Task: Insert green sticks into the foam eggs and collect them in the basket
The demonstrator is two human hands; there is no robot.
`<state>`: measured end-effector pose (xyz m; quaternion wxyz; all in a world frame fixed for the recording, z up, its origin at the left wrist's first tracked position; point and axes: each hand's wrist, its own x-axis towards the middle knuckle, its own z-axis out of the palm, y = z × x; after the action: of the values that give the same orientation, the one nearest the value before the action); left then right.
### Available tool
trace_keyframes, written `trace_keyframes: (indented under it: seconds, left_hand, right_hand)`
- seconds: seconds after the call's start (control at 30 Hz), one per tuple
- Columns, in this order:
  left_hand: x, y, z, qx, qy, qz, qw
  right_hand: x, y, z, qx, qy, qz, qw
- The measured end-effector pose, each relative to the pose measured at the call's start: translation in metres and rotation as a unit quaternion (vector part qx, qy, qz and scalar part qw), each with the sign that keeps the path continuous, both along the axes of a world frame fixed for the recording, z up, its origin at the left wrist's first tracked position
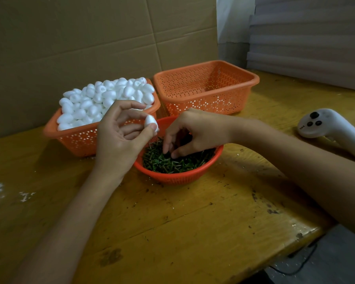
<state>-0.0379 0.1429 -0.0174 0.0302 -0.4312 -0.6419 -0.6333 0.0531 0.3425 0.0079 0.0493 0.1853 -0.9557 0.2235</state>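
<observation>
Nearest me, my left hand pinched a bare foam egg over the bowl of green sticks at the bench's middle, my right hand dipped among them, grip unclear, and the far collecting basket sat empty, so I judged nothing finished yet.

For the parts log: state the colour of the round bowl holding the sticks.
The round bowl is orange-red, seen best in the head view.

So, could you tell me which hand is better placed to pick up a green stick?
The right hand: its fingertips are down among the green sticks in the round basket, while the left hand pinches a foam egg.
</observation>
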Motion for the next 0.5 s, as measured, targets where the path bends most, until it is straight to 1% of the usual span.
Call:
trace_keyframes:
  seconds: [0.5]
  left_hand:
    - [-0.0005, -0.0003, -0.0008, -0.001, 0.03, -0.009, 1.0]
  right_hand:
    - [0.0011, -0.0004, 0.0004, -0.001, 0.002, 0.0, 1.0]
